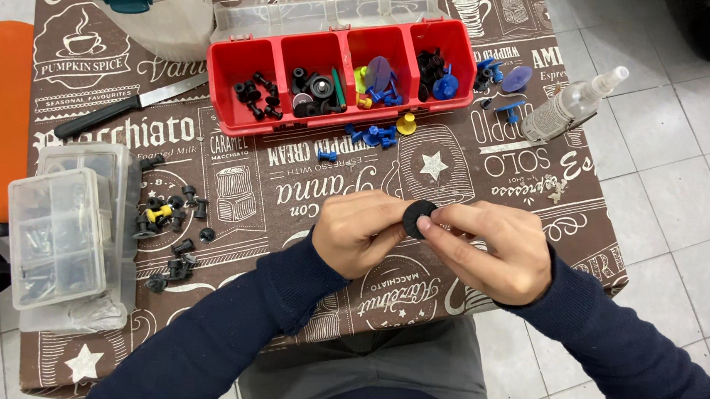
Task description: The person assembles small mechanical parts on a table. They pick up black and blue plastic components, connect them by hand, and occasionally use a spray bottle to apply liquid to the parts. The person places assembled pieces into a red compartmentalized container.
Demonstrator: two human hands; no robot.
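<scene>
I hold one small black disc (419,218) above the counter (305,192), pinched between both hands: my left hand (358,233) grips its near edge, and my right hand (493,251) has thumb and fingertips closed on its right rim. It looks light, flat and rubbery, likely a little flexible, so the rim seems the best place to hold. Beyond it sits one red tray (341,69) with four compartments of black and blue parts. One spray bottle (570,106) lies to the right, one knife (124,107) and two clear boxes (69,238) to the left.
</scene>
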